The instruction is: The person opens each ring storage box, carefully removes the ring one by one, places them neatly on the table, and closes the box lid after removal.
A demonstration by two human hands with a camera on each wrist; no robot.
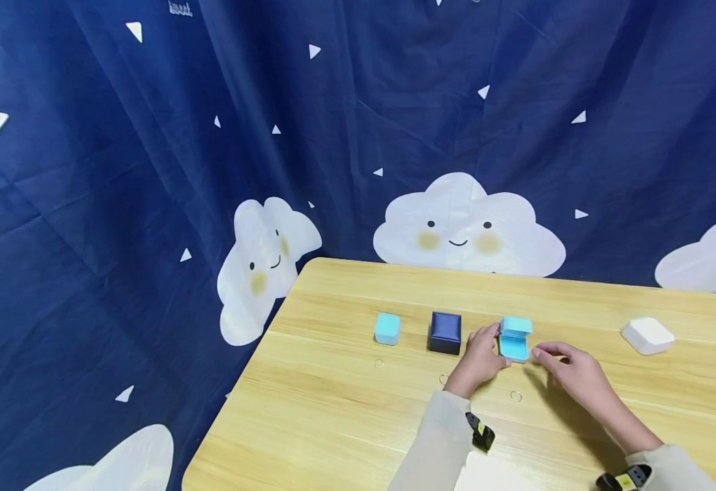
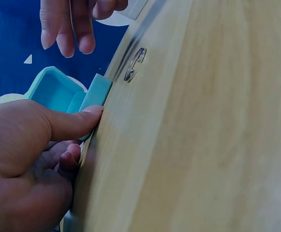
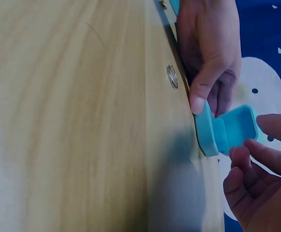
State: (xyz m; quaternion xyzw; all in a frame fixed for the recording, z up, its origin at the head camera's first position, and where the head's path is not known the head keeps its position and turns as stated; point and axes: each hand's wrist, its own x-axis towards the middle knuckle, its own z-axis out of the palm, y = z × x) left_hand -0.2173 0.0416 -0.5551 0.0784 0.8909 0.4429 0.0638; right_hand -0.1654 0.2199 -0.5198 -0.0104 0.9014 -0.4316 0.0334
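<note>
A light-blue ring box (image 1: 515, 346) stands on the table with its lid raised. My left hand (image 1: 483, 358) grips its left side, and in the left wrist view the thumb (image 2: 77, 122) presses on the box's base (image 2: 97, 91). To the right of the box hovers my right hand (image 1: 573, 374), fingers loosely bent and holding nothing. In the right wrist view its fingertips lie close by the raised lid (image 3: 242, 128). A thin metal ring (image 2: 129, 75) with an open band lies on the wood in front of the box.
Left of the hands stand a dark blue box (image 1: 445, 333) and a closed light-blue box (image 1: 386, 329). Two more thin rings lie in front of them. A white box (image 1: 648, 335) sits at the right of the wooden table (image 1: 333, 423). A blue curtain (image 1: 358, 123) hangs behind.
</note>
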